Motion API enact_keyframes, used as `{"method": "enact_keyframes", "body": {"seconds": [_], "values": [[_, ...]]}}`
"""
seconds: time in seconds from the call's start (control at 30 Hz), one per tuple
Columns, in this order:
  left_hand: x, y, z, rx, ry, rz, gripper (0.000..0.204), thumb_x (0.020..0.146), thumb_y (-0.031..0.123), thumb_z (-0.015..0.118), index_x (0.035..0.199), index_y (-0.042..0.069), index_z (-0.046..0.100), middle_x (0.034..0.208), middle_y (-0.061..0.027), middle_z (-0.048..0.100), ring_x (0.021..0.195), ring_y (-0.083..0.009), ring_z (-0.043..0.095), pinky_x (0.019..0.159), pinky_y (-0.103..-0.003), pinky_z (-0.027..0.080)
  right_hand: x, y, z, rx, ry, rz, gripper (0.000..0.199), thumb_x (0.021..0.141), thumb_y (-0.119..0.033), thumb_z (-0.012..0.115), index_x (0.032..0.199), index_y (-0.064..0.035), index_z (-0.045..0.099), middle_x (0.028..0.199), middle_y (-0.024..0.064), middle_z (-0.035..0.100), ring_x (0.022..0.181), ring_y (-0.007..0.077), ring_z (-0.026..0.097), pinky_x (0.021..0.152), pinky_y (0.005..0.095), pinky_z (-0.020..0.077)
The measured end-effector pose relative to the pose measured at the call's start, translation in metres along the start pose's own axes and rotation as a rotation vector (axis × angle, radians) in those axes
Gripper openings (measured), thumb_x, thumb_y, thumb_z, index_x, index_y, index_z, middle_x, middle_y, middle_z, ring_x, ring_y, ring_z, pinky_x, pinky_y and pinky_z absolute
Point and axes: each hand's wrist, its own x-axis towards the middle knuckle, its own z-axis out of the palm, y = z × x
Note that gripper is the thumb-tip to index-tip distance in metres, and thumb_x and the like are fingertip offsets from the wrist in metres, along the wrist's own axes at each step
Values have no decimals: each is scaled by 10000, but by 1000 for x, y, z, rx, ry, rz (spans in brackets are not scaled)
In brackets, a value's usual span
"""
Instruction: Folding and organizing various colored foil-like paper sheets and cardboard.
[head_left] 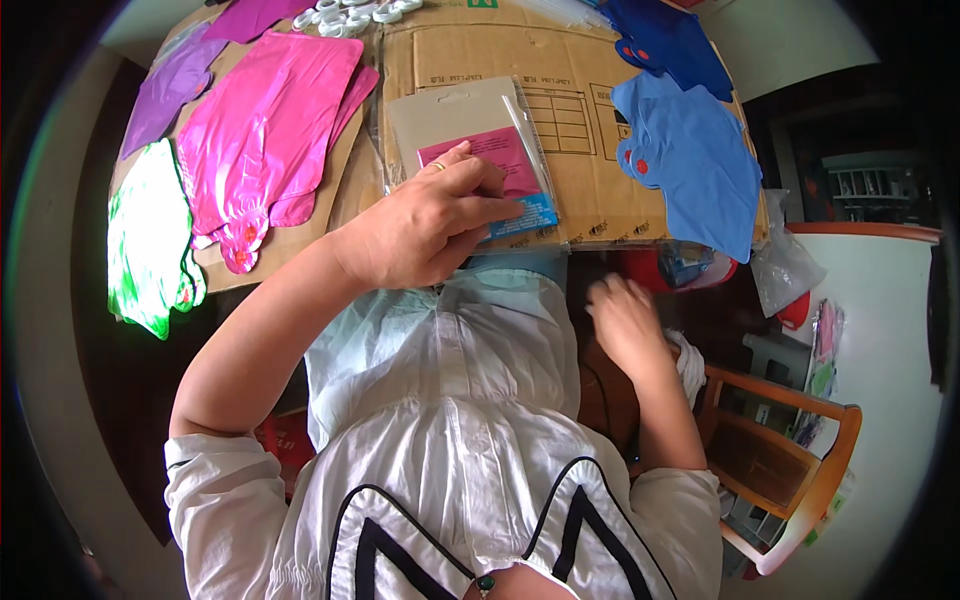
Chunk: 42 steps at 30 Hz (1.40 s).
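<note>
A clear flat package (451, 104) with a grey card back lies at the table's front edge. Inside show a pink piece (513, 161), a blue printed strip (537, 212) and a thin white stick (519, 137). My left hand (428, 222) is on the package's lower left part, fingers bent and pressed against it, covering part of the pink piece; its thumb is partly hidden. Off the table's edge, to the right of my lap, my right hand (625, 318) is smeared by motion near a red container (645, 268). Its fingers are blurred, and nothing shows in them.
Flat cardboard (425, 55) covers the table. Foil balloons lie at left: pink (265, 120), purple (172, 92) and green-white (150, 235). Blue foil balloons (700, 160) lie at right. White ribbon rolls (345, 15) sit at the back. A wooden chair (775, 455) stands lower right.
</note>
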Motion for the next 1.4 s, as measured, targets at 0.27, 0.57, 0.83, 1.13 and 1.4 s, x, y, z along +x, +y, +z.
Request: {"method": "enact_keyframes", "body": {"seconds": [0.27,0.57,0.83,1.13,1.4], "values": [[-2,0,0,-25,-9,-37,409,805,-37,591,1209,27,582,1161,-159,554,1102,-348,552,1074,-465,363,21,-88,-26,295,624,-386,408,711,-195,823,990,-41,567,985,127,550,881,313,576,765,400,482],[-2,-5,0,-53,-40,-34,364,819,-27,587,1177,37,578,1163,-147,555,1163,-349,527,1146,-511,280,18,-114,-4,730,58,-905,84,843,-124,651,880,-52,632,882,93,603,790,254,619,696,365,509],[-3,-2,-1,-2,-37,5,310,812,-18,615,1118,33,599,1133,-138,576,1169,-321,540,1138,-535,285,56,40,81,-271,82,82,239,907,-235,591,893,-14,681,948,225,668,869,374,659,793,472,523],[-40,29,-20,179,26,-6,461,716,182,779,1117,29,609,1232,-170,538,1185,-366,528,1073,-528,376,-9,-7,-59,-63,48,-131,525,685,-53,751,1173,-32,562,1196,172,534,1050,362,569,881,439,474],[-54,21,-1,345,117,-1,370,727,125,793,1025,23,598,1134,-142,596,1145,-337,585,1053,-504,419,80,-30,-49,-33,539,-800,463,637,-134,822,1043,-46,618,1088,113,593,906,278,575,823,404,468]]}}
